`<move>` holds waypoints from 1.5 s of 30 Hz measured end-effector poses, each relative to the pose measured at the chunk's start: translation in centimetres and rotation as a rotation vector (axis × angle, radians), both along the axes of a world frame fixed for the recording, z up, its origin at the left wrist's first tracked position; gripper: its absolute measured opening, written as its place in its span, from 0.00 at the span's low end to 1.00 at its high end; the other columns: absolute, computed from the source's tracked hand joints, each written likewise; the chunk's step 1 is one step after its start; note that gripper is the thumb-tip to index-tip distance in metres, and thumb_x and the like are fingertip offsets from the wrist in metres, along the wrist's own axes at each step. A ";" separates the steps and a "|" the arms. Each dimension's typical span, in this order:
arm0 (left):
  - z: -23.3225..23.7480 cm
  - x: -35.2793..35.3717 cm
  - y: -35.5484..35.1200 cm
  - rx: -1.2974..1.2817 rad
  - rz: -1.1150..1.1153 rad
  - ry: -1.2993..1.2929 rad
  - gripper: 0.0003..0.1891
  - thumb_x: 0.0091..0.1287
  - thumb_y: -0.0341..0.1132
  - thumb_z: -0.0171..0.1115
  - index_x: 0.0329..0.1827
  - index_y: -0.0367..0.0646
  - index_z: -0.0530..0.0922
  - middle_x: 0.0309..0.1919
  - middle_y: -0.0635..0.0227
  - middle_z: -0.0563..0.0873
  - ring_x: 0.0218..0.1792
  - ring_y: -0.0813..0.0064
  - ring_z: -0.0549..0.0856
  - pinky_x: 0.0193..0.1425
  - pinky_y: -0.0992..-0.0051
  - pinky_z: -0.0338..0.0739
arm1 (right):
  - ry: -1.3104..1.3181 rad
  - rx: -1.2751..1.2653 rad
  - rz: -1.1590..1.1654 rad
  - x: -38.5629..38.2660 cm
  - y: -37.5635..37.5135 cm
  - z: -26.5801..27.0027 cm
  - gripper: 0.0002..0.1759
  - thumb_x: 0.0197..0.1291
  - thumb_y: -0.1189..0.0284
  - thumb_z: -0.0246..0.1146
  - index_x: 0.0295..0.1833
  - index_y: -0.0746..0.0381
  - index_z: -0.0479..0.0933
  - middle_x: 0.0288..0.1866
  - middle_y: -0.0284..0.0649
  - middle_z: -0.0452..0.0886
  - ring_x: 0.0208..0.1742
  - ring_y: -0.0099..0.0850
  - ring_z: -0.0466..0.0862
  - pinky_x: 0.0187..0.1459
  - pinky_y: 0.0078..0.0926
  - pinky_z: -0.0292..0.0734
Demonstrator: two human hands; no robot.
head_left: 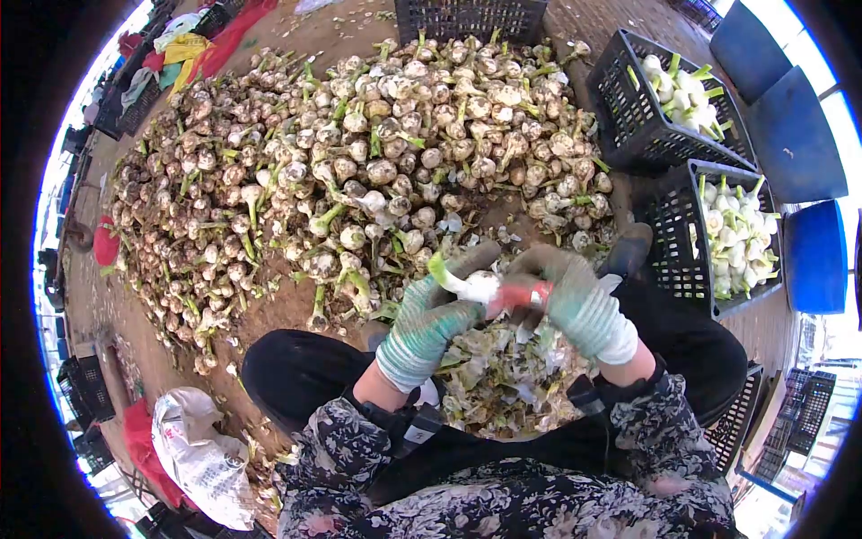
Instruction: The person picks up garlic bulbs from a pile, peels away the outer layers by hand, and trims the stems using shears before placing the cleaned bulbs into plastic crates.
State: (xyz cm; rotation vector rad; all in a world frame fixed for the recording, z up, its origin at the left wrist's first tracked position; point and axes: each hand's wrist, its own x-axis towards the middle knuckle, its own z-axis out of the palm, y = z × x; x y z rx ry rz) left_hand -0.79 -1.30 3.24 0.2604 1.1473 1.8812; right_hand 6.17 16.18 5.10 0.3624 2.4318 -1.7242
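Between my gloved hands is a peeled white garlic bulb (479, 287) with a short green stem pointing to the left. My left hand (433, 316) is closed around it, with thumb and fingers at the bulb's stem side. My right hand (566, 292), also gloved and closed, grips a small red tool (521, 296) against the bulb's right side. I cannot make out the tool's working end. Below the hands, between my legs, lies a heap of loose garlic skins (503, 382).
A wide pile of soil-stained garlic (386, 135) spreads in front. To the right stand two black crates, a nearer crate (673, 238) and a farther one (628, 117), both holding cleaned garlic. Blue tubs (815, 260) stand beyond them. A white sack (197, 458) lies at left.
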 end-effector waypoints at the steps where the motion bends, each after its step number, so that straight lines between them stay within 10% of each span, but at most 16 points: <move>1: 0.0 0.1 0.0 0.000 -0.001 0.001 0.31 0.51 0.24 0.59 0.62 0.36 0.64 0.53 0.65 0.74 0.51 0.77 0.74 0.56 0.77 0.68 | -0.081 -0.077 -0.131 -0.4 0.4 -0.2 0.16 0.54 0.64 0.60 0.40 0.68 0.75 0.35 0.43 0.80 0.35 0.29 0.77 0.38 0.24 0.71; 6: -0.8 0.6 0.6 -0.107 -0.005 0.254 0.38 0.48 0.32 0.68 0.64 0.35 0.61 0.53 0.62 0.75 0.50 0.73 0.76 0.55 0.76 0.70 | -0.269 -0.372 -0.044 0.0 0.5 -0.7 0.21 0.52 0.63 0.63 0.44 0.69 0.73 0.36 0.43 0.80 0.36 0.28 0.78 0.40 0.25 0.73; 8: -1.6 0.2 0.4 -0.108 -0.023 0.322 0.40 0.47 0.33 0.69 0.64 0.35 0.60 0.53 0.63 0.75 0.49 0.74 0.76 0.55 0.75 0.69 | 0.044 0.070 0.145 0.3 1.2 -2.1 0.23 0.53 0.61 0.63 0.46 0.70 0.73 0.37 0.43 0.81 0.39 0.28 0.80 0.41 0.25 0.74; 10: -1.0 0.3 0.1 0.026 -0.058 0.009 0.42 0.46 0.32 0.70 0.65 0.35 0.59 0.54 0.64 0.74 0.50 0.74 0.76 0.57 0.73 0.68 | -0.266 -0.371 0.079 0.5 2.6 -1.6 0.22 0.58 0.65 0.58 0.52 0.70 0.69 0.37 0.45 0.80 0.30 0.29 0.82 0.26 0.22 0.79; 14: 0.1 0.4 0.5 -0.107 -0.043 0.138 0.35 0.48 0.21 0.57 0.64 0.36 0.59 0.55 0.64 0.72 0.52 0.78 0.73 0.56 0.77 0.68 | 0.187 0.021 0.083 1.9 2.3 -1.2 0.23 0.60 0.58 0.55 0.47 0.69 0.72 0.39 0.46 0.79 0.36 0.30 0.82 0.33 0.24 0.79; 16: -1.3 0.3 0.6 -0.174 -0.083 0.269 0.35 0.48 0.20 0.56 0.64 0.36 0.59 0.56 0.63 0.71 0.53 0.77 0.72 0.57 0.77 0.67 | -0.086 -0.191 -0.044 1.8 0.3 0.6 0.17 0.54 0.64 0.62 0.41 0.67 0.76 0.37 0.43 0.81 0.38 0.28 0.80 0.40 0.25 0.73; 20: 0.1 0.4 0.7 -0.174 -0.116 0.275 0.35 0.48 0.22 0.57 0.64 0.36 0.59 0.56 0.62 0.71 0.55 0.76 0.70 0.59 0.77 0.65 | -0.075 0.220 0.036 2.2 -0.1 -0.2 0.13 0.52 0.70 0.61 0.39 0.68 0.74 0.34 0.45 0.80 0.35 0.33 0.79 0.38 0.28 0.73; 22: 0.6 0.4 0.6 -0.023 -0.143 0.186 0.35 0.48 0.20 0.56 0.64 0.36 0.59 0.57 0.61 0.70 0.55 0.76 0.71 0.60 0.77 0.64 | 0.180 -0.408 -0.102 2.3 0.2 -2.3 0.13 0.51 0.74 0.60 0.42 0.68 0.73 0.34 0.46 0.79 0.34 0.35 0.78 0.36 0.29 0.73; 23: 0.3 0.5 0.7 -0.022 -0.143 0.188 0.35 0.48 0.20 0.56 0.64 0.36 0.59 0.57 0.61 0.70 0.55 0.76 0.71 0.60 0.77 0.64 | 0.000 -0.002 -0.146 2.7 0.3 -2.1 0.10 0.54 0.72 0.61 0.39 0.67 0.74 0.32 0.38 0.77 0.34 0.26 0.78 0.36 0.22 0.73; 30: -0.5 0.8 1.1 -0.009 0.087 0.109 0.30 0.59 0.43 0.54 0.63 0.38 0.63 0.56 0.63 0.72 0.56 0.73 0.70 0.61 0.75 0.62 | 0.107 0.024 -0.110 2.9 -3.4 -0.9 0.10 0.53 0.76 0.57 0.42 0.65 0.72 0.36 0.43 0.78 0.34 0.29 0.77 0.36 0.26 0.72; 31: -0.7 0.8 1.3 -0.070 0.170 0.072 0.29 0.61 0.45 0.53 0.63 0.38 0.63 0.57 0.64 0.71 0.56 0.73 0.70 0.61 0.75 0.62 | -0.191 -0.284 -0.204 2.4 -3.9 1.3 0.09 0.55 0.75 0.57 0.42 0.65 0.73 0.36 0.39 0.79 0.35 0.26 0.77 0.36 0.26 0.72; 36: -1.2 0.8 1.4 -0.111 0.323 0.232 0.29 0.65 0.49 0.50 0.64 0.40 0.62 0.59 0.65 0.69 0.53 0.74 0.72 0.59 0.76 0.64 | 0.029 -0.773 -0.435 2.4 -3.4 -2.4 0.17 0.56 0.72 0.59 0.50 0.66 0.70 0.43 0.40 0.78 0.39 0.27 0.77 0.44 0.26 0.72; 40: -1.7 0.8 1.9 -0.020 0.391 0.193 0.27 0.61 0.40 0.54 0.62 0.38 0.63 0.60 0.62 0.68 0.58 0.72 0.68 0.63 0.73 0.60 | 0.163 0.074 -0.194 2.2 -4.5 -1.1 0.23 0.55 0.68 0.60 0.56 0.63 0.68 0.45 0.41 0.76 0.40 0.27 0.77 0.45 0.22 0.71; 45: 1.1 0.7 0.6 0.081 0.351 0.074 0.33 0.50 0.39 0.56 0.62 0.38 0.63 0.51 0.67 0.71 0.44 0.78 0.71 0.52 0.76 0.69 | -0.102 -0.585 -0.306 2.2 -2.9 -2.1 0.25 0.55 0.65 0.61 0.56 0.64 0.66 0.46 0.42 0.75 0.43 0.27 0.78 0.44 0.24 0.72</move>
